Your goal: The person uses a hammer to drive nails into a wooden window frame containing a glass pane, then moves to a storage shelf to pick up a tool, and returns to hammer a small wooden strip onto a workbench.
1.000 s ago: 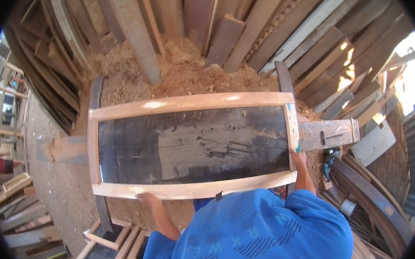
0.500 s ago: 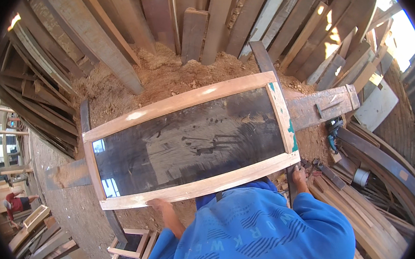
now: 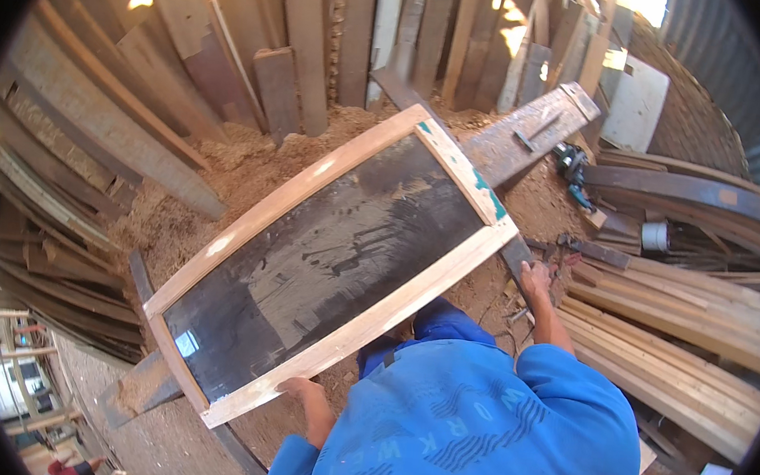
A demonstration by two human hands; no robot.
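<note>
A wooden frame [image 3: 360, 318] around a dark, shiny panel [image 3: 335, 243] lies slanted before me. Pale dust is smeared over the panel's middle, and green patches mark the frame's right end. Two dark bars pass beneath the frame and stick out at its long sides. My left hand [image 3: 303, 392] is closed on the near rail, close to its left end; some fingers are hidden. By the frame's near right corner, my right hand [image 3: 535, 282] grips the end of a dark bar [image 3: 516, 255].
A worn plank bench [image 3: 531, 133] runs under the frame. Sawdust [image 3: 251, 174] and leaning boards [image 3: 293, 92] fill the far side. On the right lie a power tool [image 3: 573, 172], a white pot [image 3: 655, 236] and stacked timber [image 3: 658, 340]. Another person [image 3: 74, 471] shows at lower left.
My view has turned, so the frame and bench look more steeply slanted. Both hands remain about where they were on the frame and bar. A small frame at lower left has left the view.
</note>
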